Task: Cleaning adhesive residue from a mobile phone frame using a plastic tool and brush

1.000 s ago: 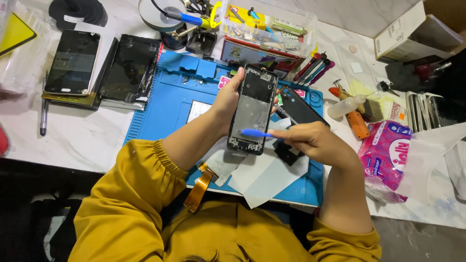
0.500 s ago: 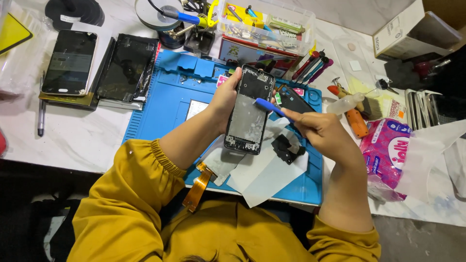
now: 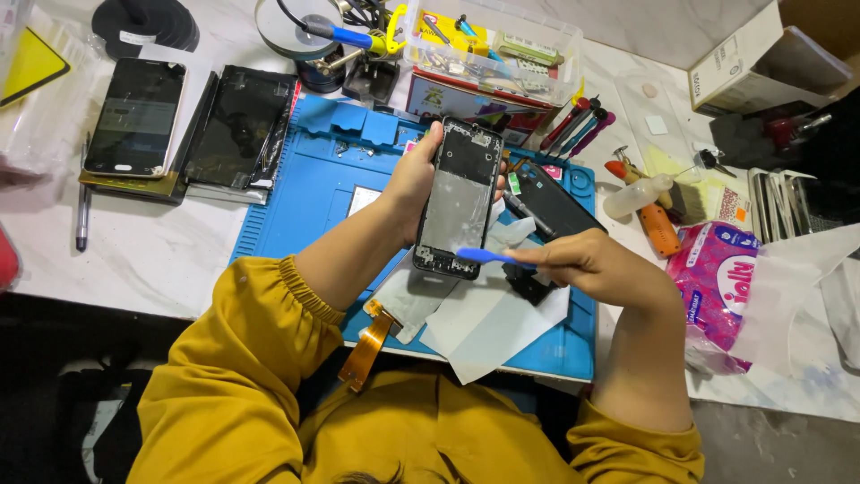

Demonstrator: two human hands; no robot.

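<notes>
My left hand [image 3: 417, 179] grips an opened black phone frame [image 3: 459, 197] by its left edge, holding it upright over the blue work mat [image 3: 305, 193]. In my right hand [image 3: 587, 262] I pinch a thin blue plastic pry tool [image 3: 484, 256], and its tip touches the lower right edge of the frame. White paper sheets [image 3: 484, 323] and a small black part [image 3: 528, 285] lie on the mat under my hands. An orange flex ribbon [image 3: 369, 345] hangs over the mat's near edge.
Two dark phone screens [image 3: 134, 116] [image 3: 237, 125] lie at the left, a pen [image 3: 82, 215] beside them. A clear parts box [image 3: 493, 49], a soldering iron [image 3: 345, 38], screwdrivers [image 3: 573, 125], a small bottle [image 3: 636, 195], a pink tissue pack [image 3: 721, 278] and a cardboard box [image 3: 770, 54] crowd the back and right.
My right hand dropped from the frame's upper right side to its lower right edge, carrying the blue pry tool down. My left hand shifted the frame slightly.
</notes>
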